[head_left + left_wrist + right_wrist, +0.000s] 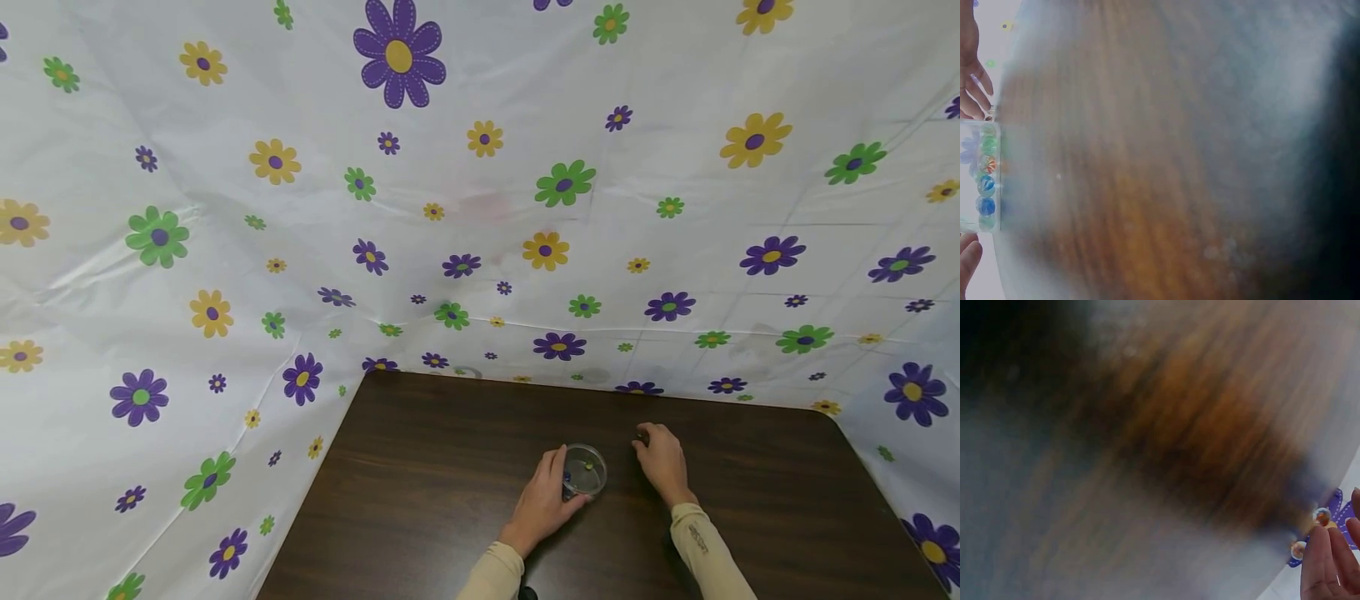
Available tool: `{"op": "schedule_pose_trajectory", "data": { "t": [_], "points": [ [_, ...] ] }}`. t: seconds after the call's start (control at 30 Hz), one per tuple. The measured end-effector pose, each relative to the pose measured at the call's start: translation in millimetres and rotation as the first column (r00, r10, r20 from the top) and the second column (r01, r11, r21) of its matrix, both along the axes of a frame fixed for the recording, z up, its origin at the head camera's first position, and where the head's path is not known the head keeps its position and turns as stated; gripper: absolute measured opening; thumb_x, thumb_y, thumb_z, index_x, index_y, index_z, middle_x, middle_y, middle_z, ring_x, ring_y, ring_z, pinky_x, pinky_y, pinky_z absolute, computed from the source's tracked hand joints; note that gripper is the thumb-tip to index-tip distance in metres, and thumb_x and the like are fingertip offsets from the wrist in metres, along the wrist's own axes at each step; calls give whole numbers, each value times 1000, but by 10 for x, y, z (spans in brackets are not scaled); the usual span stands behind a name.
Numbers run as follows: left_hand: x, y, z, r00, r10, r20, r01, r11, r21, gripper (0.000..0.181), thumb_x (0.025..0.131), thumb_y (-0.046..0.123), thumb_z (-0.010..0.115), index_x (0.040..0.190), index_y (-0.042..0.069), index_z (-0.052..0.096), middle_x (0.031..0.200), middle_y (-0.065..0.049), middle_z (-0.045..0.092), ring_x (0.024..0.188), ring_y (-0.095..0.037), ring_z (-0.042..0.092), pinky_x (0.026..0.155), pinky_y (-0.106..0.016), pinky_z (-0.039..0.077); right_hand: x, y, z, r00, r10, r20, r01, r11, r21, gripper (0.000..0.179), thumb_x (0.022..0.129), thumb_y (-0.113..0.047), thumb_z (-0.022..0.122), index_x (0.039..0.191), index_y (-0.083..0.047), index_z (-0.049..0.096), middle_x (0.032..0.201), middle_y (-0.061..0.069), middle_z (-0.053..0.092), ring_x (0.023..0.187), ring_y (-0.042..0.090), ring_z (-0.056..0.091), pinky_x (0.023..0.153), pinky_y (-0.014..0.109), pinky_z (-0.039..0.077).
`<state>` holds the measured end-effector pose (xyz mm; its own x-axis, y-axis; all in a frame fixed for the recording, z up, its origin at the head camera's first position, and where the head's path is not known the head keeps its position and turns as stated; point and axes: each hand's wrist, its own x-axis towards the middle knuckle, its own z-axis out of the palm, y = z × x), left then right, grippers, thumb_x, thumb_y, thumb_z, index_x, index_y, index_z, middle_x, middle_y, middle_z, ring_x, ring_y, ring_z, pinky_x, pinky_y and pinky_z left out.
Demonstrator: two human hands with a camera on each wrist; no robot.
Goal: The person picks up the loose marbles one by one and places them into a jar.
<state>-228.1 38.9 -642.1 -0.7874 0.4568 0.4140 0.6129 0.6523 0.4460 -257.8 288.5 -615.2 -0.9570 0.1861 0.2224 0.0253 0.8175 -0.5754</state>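
My left hand [542, 502] curls around a clear round container [602, 468] on the table, fingers on its left side and thumb at its near edge. Several glass marbles lie along its bottom, among them a blue marble [985, 206] and an orange-streaked marble [987, 164]. Right of the container, my right hand [663, 463] reaches low over the table with its fingers bent downward. In the right wrist view its fingertips [1318, 540] are right at an orange-and-white marble [1321, 517], with a second marble [1298, 550] close beside them.
The dark wood-patterned table [420, 467] has a rounded far right corner. A white sheet [480, 200] printed with flowers hangs behind it and along both sides. A small black object [528, 592] shows at the bottom edge, beside the left sleeve.
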Motion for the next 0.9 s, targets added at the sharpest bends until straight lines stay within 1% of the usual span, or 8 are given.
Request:
{"op": "schedule_pose_trajectory", "data": {
  "t": [0.13,0.27,0.57,0.7,0.9],
  "points": [
    [0,6,0,1000,0,11,0,1000,3,84,91,41,80,153,-1,41,137,-12,53,121,-20,61,94,-28,54,-18,23,-34,1000,2,18,-3,1000,18,29,92,1,72,118,12,67,109,30,64,98,45,64,83,59,52],
    [-8,8,4,1000,2,16,-2,1000,4,84,92,41,80,153,-1,41,138,-12,53,121,-20,61,95,-29,54,-35,49,-69,1000,13,16,-13,999,31,28,93,1,71,118,12,67,113,32,63,101,47,63,86,60,51],
    [-10,-2,5,1000,-3,0,3,1000,6,85,91,42,80,153,-1,41,137,-13,53,120,-20,61,94,-29,55,-77,40,-99,999,39,-32,-37,997,66,28,92,2,71,118,11,68,119,34,62,109,52,60,90,65,49],
    [-15,-4,-6,1000,-2,-13,2,1000,8,85,91,42,81,152,-1,42,136,-12,53,119,-20,61,94,-29,55,-84,29,-99,996,61,-63,-55,995,88,28,90,4,72,117,11,69,119,35,62,108,53,60,89,65,49],
    [-18,0,-14,1000,1,-6,-1,1000,-1,84,91,42,81,153,0,42,136,-12,53,120,-19,61,94,-28,54,-84,26,-107,997,72,-41,-66,990,128,27,90,6,71,116,12,69,118,35,62,106,53,60,87,64,50]
  ]
}}
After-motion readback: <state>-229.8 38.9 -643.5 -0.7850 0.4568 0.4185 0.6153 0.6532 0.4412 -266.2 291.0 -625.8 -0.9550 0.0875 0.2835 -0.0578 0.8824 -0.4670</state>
